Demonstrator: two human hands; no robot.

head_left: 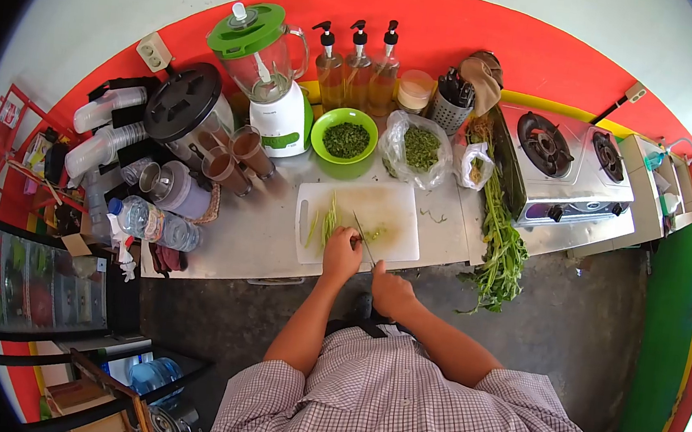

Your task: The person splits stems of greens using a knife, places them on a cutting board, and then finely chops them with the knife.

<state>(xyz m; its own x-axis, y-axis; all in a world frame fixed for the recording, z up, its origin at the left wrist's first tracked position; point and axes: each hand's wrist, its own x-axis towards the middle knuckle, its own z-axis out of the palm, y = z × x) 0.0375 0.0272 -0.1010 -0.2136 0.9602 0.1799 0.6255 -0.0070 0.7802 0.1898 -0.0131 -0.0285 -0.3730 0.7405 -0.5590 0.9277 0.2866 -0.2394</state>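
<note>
A white cutting board (398,203) lies on the counter in front of me. My left hand (343,255) is closed over thin green stalks (329,221), which stick out past its fingers on the board. In my right hand (391,292) is the handle of a knife (365,239). The blade slants up and left across the board, close beside my left fingertips. Small chopped green pieces (373,235) lie just right of the blade. Beyond the board stands a green bowl (343,162) of chopped greens, with a plastic bag (444,166) of chopped greens to its right.
Leafy stalks (500,257) hang over the counter's front edge, beside a gas stove (565,176). Behind the board stand a blender (276,116) and several pump bottles (357,74). Brown-filled glasses (227,171) and a water bottle (161,226) are on the left.
</note>
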